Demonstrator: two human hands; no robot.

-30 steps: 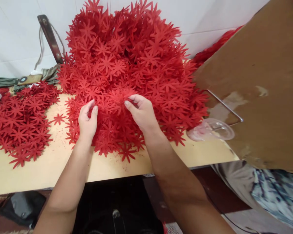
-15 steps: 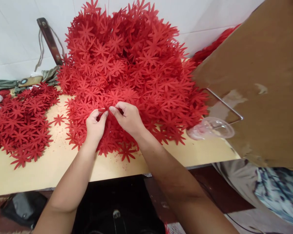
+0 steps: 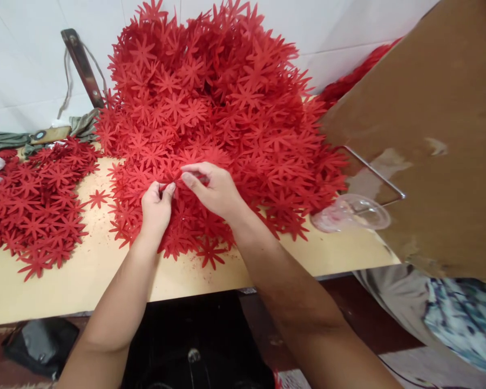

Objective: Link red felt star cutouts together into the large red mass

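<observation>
Below the front edge of the desk (image 3: 81, 281), a black item with a metal fastener (image 3: 194, 354) sits close to you, between your forearms. A dark bag (image 3: 40, 346) lies on the floor to the left, and patterned fabric (image 3: 465, 324) shows at the lower right. Both your hands are over the front part of the large pile (image 3: 227, 124) of red, flower-shaped cutouts. Your left hand (image 3: 156, 208) has its thumb and forefinger pinched together, apparently on a small red piece (image 3: 173, 179) that blends into the red behind it. Your right hand (image 3: 214, 189) is just beside it, thumb and forefinger slightly parted at the tips; you cannot tell whether they grip anything.

To the left, a single loose cutout (image 3: 98, 199) lies flat between the large pile and a smaller pile (image 3: 36, 200). A clear plastic container (image 3: 350, 213) lies at the right, near a thin metal rod (image 3: 375, 173) and a big sheet of cardboard (image 3: 441, 108). Farther back, a green cloth (image 3: 4, 140) is behind the smaller pile, and a dark strip (image 3: 83, 67) stands tilted near the white tiled wall (image 3: 24, 59).
</observation>
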